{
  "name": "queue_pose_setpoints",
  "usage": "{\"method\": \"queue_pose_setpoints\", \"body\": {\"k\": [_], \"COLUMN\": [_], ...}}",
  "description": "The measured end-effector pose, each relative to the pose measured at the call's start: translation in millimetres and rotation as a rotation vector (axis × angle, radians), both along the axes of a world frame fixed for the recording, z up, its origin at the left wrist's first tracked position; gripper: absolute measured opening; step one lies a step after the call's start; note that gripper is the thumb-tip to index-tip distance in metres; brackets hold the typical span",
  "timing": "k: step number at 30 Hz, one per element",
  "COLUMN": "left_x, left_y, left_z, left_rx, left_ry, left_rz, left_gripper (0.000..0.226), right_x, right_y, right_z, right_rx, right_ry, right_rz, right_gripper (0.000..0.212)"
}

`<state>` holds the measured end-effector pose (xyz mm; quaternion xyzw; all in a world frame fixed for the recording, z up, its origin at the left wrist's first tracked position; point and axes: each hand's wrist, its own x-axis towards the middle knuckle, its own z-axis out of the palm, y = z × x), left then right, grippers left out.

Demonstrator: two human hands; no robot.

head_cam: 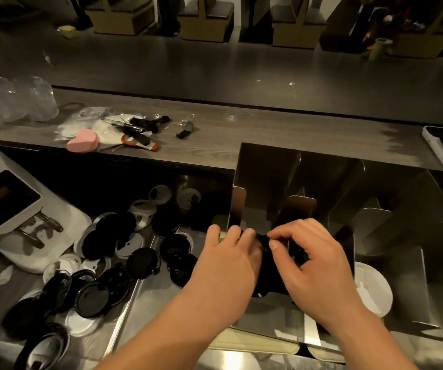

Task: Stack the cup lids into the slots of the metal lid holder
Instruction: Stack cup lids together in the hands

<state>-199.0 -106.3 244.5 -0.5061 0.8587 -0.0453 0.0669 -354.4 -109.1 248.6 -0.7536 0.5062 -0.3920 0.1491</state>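
Table: your steel table (151,303) carries everything for this job, with a raised wooden ledge (241,129) along its far side.
Lid holder: the metal lid holder (268,166) stands at the right, its slots side by side and open toward you. You are working at the leftmost slot.
Loose lids: a large scatter of black and white cup lids (92,297) lies to the left of the holder, some overlapping. One white lid (375,292) lies at the mouth of the next slot to the right.
Stack in hand: a dark stack of black lids (271,265) sits between your two hands at the front of the leftmost slot. How many are in it cannot be told.
Left hand: your left hand (231,257) is curled against the left side of that stack, fingers on its top edge.
Right hand: your right hand (308,252) grips the stack from the right, thumb and fingers pinched at its top.
Progress: early, by the look of it. One slot is being filled, the slots farther right look mostly bare, and most of the lids have not been sorted.
Left to do: seat this stack, then gather the pile at the left by colour and size.
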Motion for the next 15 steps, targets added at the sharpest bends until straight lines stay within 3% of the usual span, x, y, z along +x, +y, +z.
{"method": "queue_pose_setpoints", "body": {"k": [5,6,9,10,13,15], "left_x": [20.2,30.9,83.4,106.7,169.5,194.9], "left_y": [8.4,10.1,12.6,9.4,-12.7,-30.0], "left_z": [-16.1,-17.8,-19.7,-27.7,-65.6,-99.2], "left_rx": [0.019,-0.011,-0.114,-0.120,-0.057,0.078], "left_ry": [0.196,0.292,0.789,0.870,0.818,0.662], "left_rz": [-0.052,-0.089,-0.085,-0.038,0.181,0.358], "left_gripper": [0.090,0.088,0.050,0.042,0.031,0.034], "right_x": [34.8,44.6,80.9,95.8,147.8,181.2], "right_y": [7.0,9.6,15.5,16.0,10.3,-1.9], "right_z": [11.2,14.2,17.4,14.3,-18.5,-61.5], "right_rx": [-0.113,-0.139,-0.215,-0.220,-0.067,0.214], "right_ry": [-0.057,-0.084,-0.162,-0.175,-0.108,0.045], "right_rz": [0.001,0.019,0.144,0.204,0.400,0.418], "right_gripper": [0.009,0.009,0.007,0.007,0.006,0.007]}}
